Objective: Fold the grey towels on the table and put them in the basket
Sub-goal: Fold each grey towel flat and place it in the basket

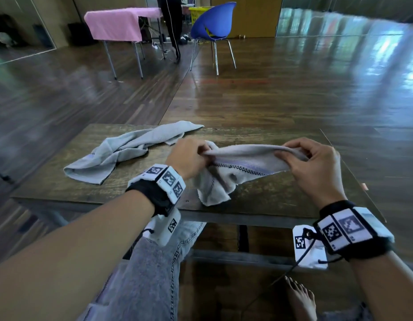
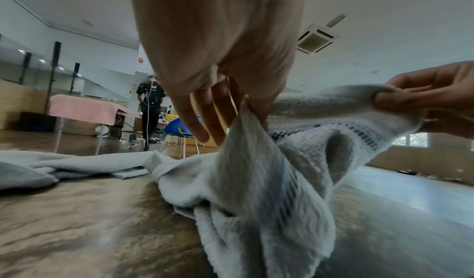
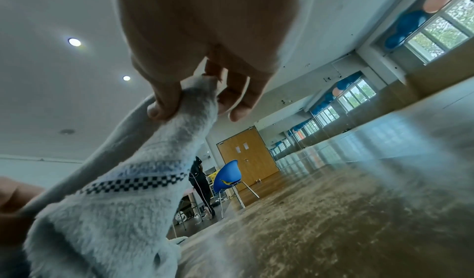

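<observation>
Over the wooden table point(image 1: 281, 193), a grey towel with a checkered stripe point(image 1: 244, 166) is hanging stretched between both sets of fingers; left hand point(image 1: 189, 156) and right hand point(image 1: 316, 163) are each pinching its top edge. Judging by the bunched cloth below the left fingers, shaking it flat before folding would help. A second grey towel point(image 1: 122, 154) is lying crumpled beyond the left fingers.

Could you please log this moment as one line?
left hand + right hand: pinch checker-banded grey towel | plain grey towel: crumpled on wooden table

held towel point(image 1: 242, 156) above table point(image 1: 281, 200) | second towel point(image 1: 122, 151) left
</observation>
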A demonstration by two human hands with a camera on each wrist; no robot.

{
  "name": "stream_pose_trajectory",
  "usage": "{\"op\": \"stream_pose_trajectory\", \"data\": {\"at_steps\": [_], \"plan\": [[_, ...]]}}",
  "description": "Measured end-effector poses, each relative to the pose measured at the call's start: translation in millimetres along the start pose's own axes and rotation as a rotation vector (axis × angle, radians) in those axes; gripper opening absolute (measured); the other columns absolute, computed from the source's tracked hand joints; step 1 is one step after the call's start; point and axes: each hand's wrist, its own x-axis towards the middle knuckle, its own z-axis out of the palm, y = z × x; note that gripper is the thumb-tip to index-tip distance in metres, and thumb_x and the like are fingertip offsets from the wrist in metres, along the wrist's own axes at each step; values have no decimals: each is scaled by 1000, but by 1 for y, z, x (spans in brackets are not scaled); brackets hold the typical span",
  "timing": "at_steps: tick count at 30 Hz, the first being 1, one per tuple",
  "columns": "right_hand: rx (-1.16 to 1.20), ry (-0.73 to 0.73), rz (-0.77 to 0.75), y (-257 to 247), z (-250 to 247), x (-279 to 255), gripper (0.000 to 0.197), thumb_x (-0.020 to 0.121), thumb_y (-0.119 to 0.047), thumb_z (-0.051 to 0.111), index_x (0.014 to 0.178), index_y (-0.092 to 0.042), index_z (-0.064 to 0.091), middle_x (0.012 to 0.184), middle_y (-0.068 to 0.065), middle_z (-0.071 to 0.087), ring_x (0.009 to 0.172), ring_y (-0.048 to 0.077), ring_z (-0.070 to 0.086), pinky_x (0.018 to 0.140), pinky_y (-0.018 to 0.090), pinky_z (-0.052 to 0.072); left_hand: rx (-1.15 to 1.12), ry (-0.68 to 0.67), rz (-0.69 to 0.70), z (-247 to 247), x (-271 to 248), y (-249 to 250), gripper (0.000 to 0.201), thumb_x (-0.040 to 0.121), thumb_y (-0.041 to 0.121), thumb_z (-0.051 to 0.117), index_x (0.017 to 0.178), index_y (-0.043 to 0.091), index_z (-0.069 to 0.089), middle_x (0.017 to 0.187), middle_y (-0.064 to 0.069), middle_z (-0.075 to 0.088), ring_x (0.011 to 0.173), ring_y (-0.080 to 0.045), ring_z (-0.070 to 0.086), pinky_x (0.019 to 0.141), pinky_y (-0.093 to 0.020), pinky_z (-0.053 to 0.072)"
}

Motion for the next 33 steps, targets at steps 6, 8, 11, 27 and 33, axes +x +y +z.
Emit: {"op": "stream_pose_trajectory", "data": {"at_steps": [6, 8, 11, 27, 33], "plan": [[66, 8, 2, 1, 3, 2, 10, 91, -32, 72, 90, -22, 72, 76, -3, 69, 64, 12, 58, 56, 24, 46, -245, 198, -111, -14, 6, -6, 28, 88, 31, 68, 79, 7, 54, 71, 1, 56, 64, -13, 47, 59, -29, 38], [117, -45, 25, 3, 4, 3, 8, 94, -31, 69, 91, -24, 70, 78, -5, 69, 67, 8, 59, 58, 20, 46, -254, 155, -127, -14, 5, -5, 32, 89, 41, 63, 86, 12, 52, 75, 3, 57, 68, -13, 50, 59, -28, 38], [153, -169, 56, 9, 7, 2, 10, 97, -33, 64, 90, -27, 68, 81, -14, 68, 64, 0, 57, 55, 10, 42, -345, -8, -242, -16, 3, -11, 31, 87, 49, 54, 88, 18, 47, 77, 3, 54, 70, -16, 50, 66, -33, 42], [-90, -708, 184, 31, 55, 12, 14, 94, -35, 66, 81, -31, 71, 81, -16, 72, 77, -2, 65, 69, 16, 46, -70, -94, -53, 29, 0, -72, 48, 96, 30, 59, 54, 13, 43, 56, -3, 46, 52, -5, 37, 51, -17, 26], [-219, -927, -6, 33, 107, 37, 8, 96, -27, 64, 89, -27, 68, 96, -12, 59, 101, 8, 53, 89, 31, 40, -100, -423, 200, 60, 23, -51, 42, 92, 29, 65, 61, 1, 58, 91, -17, 58, 80, -30, 55, 72, -37, 43]]}}
